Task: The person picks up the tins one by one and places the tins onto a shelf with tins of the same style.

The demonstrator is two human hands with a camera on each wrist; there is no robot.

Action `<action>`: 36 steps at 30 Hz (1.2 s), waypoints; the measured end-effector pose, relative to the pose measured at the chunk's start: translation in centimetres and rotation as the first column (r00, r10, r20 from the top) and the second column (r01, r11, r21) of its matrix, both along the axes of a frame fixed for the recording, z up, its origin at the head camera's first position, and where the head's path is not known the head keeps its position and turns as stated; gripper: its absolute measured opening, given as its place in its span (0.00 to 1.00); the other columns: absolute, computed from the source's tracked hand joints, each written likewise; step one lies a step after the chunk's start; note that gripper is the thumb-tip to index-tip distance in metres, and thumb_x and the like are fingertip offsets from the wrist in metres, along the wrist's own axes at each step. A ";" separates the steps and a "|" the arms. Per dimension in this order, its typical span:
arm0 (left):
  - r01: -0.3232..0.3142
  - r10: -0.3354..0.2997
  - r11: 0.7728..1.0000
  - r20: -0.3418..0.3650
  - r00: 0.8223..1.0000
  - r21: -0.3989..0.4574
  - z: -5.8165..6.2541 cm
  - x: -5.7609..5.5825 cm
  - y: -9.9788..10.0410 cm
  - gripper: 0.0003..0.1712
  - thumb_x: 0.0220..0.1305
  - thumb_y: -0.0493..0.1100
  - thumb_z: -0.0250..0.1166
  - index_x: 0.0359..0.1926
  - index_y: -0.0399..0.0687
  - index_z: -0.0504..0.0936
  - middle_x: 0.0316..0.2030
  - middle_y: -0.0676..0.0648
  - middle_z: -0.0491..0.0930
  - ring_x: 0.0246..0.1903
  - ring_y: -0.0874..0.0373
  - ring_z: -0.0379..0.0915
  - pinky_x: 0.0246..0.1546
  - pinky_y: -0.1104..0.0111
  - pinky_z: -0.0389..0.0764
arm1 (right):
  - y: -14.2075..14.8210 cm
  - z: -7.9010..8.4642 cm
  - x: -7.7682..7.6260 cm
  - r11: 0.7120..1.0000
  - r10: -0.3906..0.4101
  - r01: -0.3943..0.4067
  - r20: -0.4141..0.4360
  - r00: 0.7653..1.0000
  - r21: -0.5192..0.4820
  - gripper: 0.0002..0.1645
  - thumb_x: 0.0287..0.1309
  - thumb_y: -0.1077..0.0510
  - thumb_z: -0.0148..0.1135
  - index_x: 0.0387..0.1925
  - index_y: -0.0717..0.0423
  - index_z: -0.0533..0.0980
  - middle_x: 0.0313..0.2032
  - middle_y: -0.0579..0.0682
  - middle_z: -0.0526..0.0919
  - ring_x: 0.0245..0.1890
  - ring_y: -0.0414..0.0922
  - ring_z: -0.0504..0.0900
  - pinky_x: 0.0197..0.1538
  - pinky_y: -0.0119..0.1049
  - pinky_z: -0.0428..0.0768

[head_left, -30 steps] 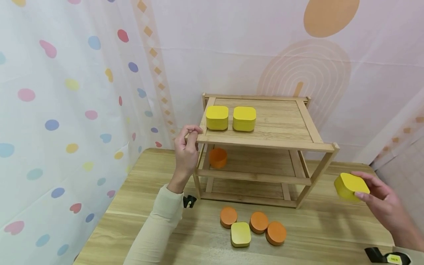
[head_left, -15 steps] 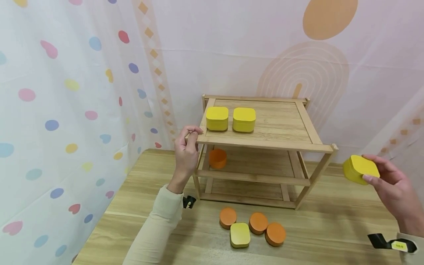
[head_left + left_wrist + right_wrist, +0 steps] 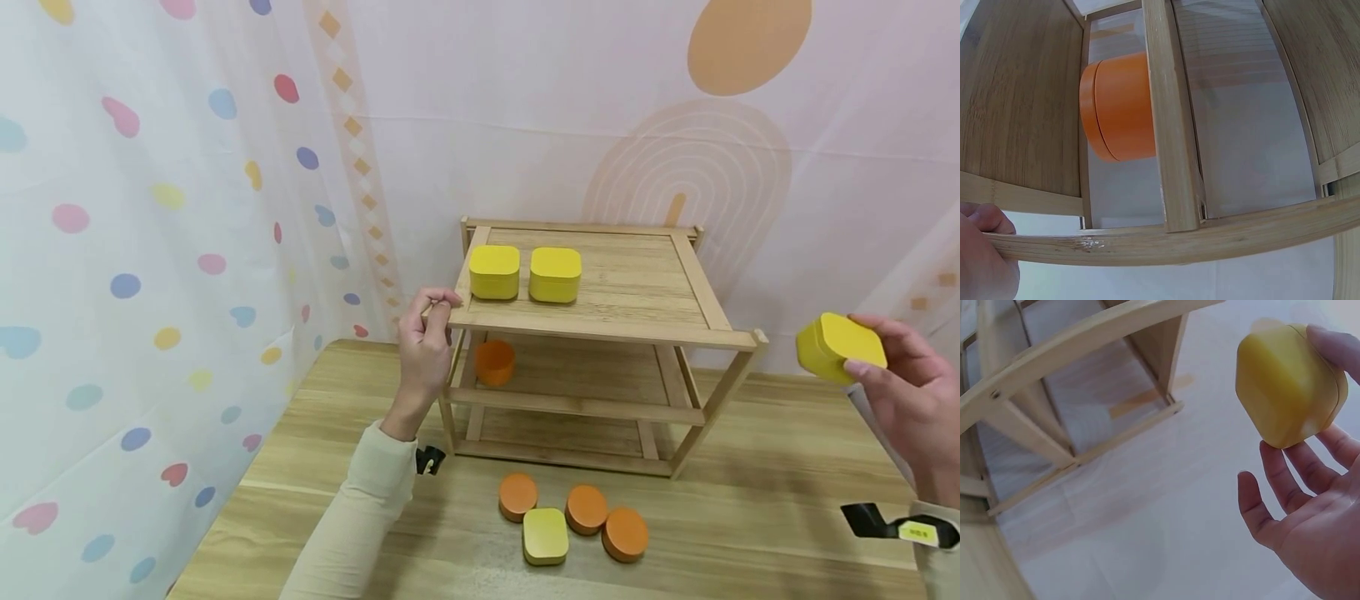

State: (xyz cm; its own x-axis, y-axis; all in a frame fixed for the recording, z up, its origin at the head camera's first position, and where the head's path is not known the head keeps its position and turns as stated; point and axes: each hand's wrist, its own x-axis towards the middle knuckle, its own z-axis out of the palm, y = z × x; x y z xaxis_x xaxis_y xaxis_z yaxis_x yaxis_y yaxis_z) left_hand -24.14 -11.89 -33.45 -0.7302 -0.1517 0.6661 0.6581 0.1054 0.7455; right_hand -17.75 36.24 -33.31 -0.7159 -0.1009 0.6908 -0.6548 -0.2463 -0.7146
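Hands: the right hand (image 3: 911, 392) pinched a yellow box (image 3: 840, 348) between thumb and fingertips, in mid-air right of the rack (image 3: 637, 283) and well apart from it; the left hand (image 3: 426, 354) gripped the rack at its front left corner. Fault, right side: the box could slip or turn, since its faces looked smooth and, in the right wrist view, one finger stood clear of it; a squeeze across the lid seam might also loosen the lid. Fault, left side: a pull or downward push at the corner would probably shift or tip the rack and slide its load.

Nearest on the wood-grained surface (image 3: 315, 417) lay a rounded-square, paler yellow box (image 3: 545, 536) and three squat orange discs (image 3: 587, 509), grouped closely; contact between them could not be confirmed. Beyond, the rack had slatted frames and flat, fine-grained wooden panels; an orange cylinder (image 3: 496, 363) with a lid seam sat on the middle shelf; two matt yellow, round-cornered boxes (image 3: 555, 275) stood side by side, slightly apart, on top; behind hung a softly creased, printed fabric (image 3: 480, 108).
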 end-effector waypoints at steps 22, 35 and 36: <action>0.014 -0.014 1.000 -0.010 1.000 0.005 0.0 0.0 0.0 0.15 0.74 0.38 0.46 0.39 0.34 0.77 0.08 0.55 0.56 0.07 0.64 0.47 0.06 0.71 0.50 | -4.8 6.1 -1.9 0.995 0.094 -0.094 0.064 0.993 -0.015 0.31 0.57 0.87 0.42 0.63 0.79 0.63 0.55 0.58 0.77 0.48 0.45 0.78 0.51 0.26 0.79; 0.012 -0.012 1.000 -0.009 1.000 0.002 0.1 0.0 -0.1 0.15 0.74 0.38 0.46 0.39 0.35 0.77 0.08 0.54 0.56 0.07 0.63 0.47 0.06 0.70 0.51 | -9.3 8.5 -3.4 0.997 0.074 -0.074 0.119 0.990 0.003 0.31 0.54 0.87 0.47 0.60 0.73 0.70 0.51 0.57 0.81 0.43 0.46 0.79 0.46 0.28 0.80; 0.011 -0.011 1.000 -0.008 1.000 0.002 0.0 0.0 -0.2 0.15 0.74 0.38 0.46 0.39 0.35 0.77 0.09 0.54 0.56 0.07 0.63 0.47 0.06 0.70 0.51 | -9.6 8.6 -3.4 0.997 0.066 -0.069 0.126 0.990 0.016 0.31 0.54 0.87 0.48 0.60 0.72 0.71 0.51 0.56 0.81 0.43 0.45 0.79 0.46 0.28 0.80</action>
State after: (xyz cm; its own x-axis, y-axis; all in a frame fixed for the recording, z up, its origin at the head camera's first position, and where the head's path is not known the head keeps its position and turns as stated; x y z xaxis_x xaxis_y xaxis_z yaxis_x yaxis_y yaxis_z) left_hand -24.15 -12.06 -33.41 -0.7269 -0.1447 0.6714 0.6649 0.0965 0.7407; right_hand -21.17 26.62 -24.70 -0.7880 -0.1653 0.5931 -0.5419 -0.2713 -0.7955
